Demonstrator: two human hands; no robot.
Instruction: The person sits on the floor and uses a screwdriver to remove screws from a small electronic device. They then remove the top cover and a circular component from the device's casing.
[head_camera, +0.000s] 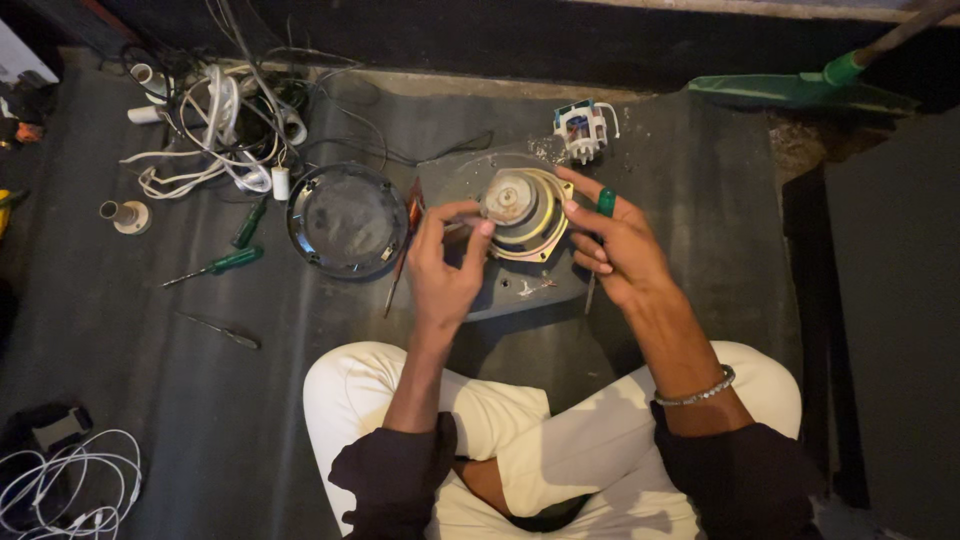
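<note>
Speaker driver (522, 208) is held between both hands over the grey board (520, 290) — left hand (445, 262) pinched on its near-left rim, right hand (618, 248) closed on its right edge plus a green-handled screwdriver (603, 215), shaft pointing down.

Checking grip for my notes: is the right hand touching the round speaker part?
Touching: the head view shows the right hand's fingertips on the round speaker part's rim.

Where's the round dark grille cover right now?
The round grille cover lies on the floor left of centre, just left of the left hand, beside the tangled white cables.
</note>
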